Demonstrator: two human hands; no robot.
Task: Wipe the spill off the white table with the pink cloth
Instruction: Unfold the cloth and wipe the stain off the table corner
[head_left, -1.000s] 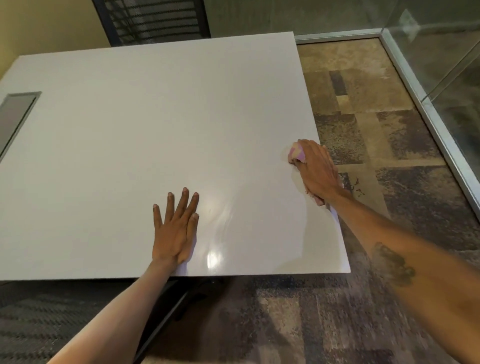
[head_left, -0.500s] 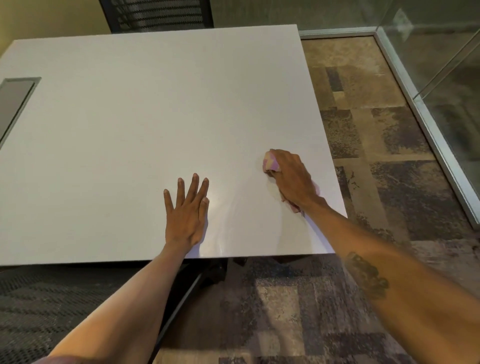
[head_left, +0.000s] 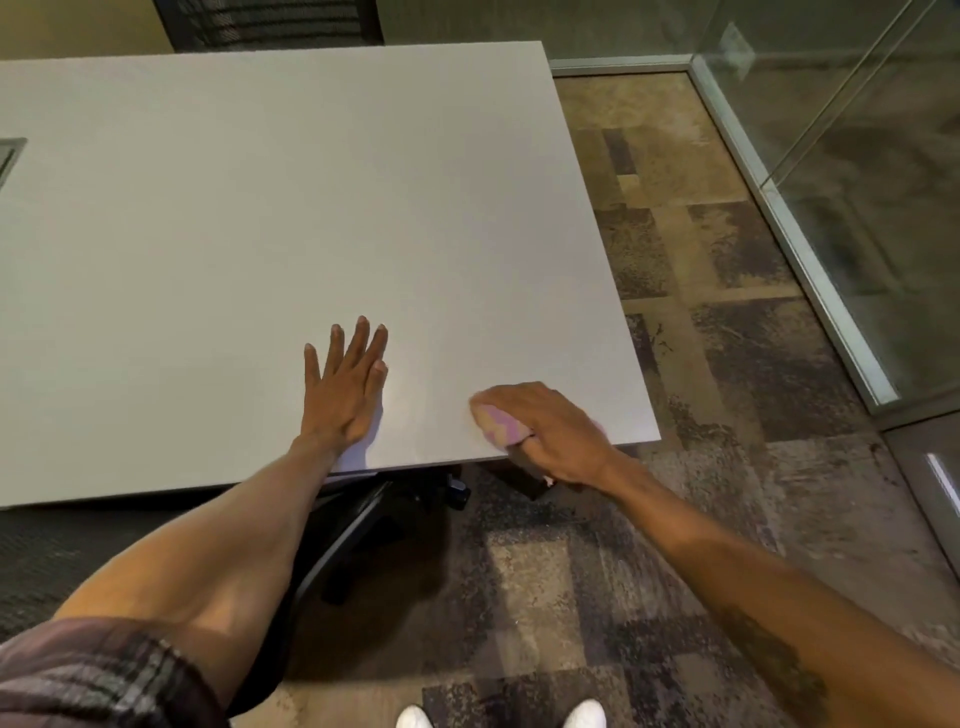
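The right hand (head_left: 550, 431) presses the bunched pink cloth (head_left: 500, 425) onto the white surface (head_left: 311, 208) at its near right corner. The left hand (head_left: 345, 387) lies flat, fingers spread, empty. No spill is visible. Keep the pressure even, overlap strokes, and stop short of the edge.

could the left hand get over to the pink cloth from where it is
Probably yes. The left hand lies flat on the white table, with bare tabletop between it and the pink cloth, though the right hand covers most of that cloth.
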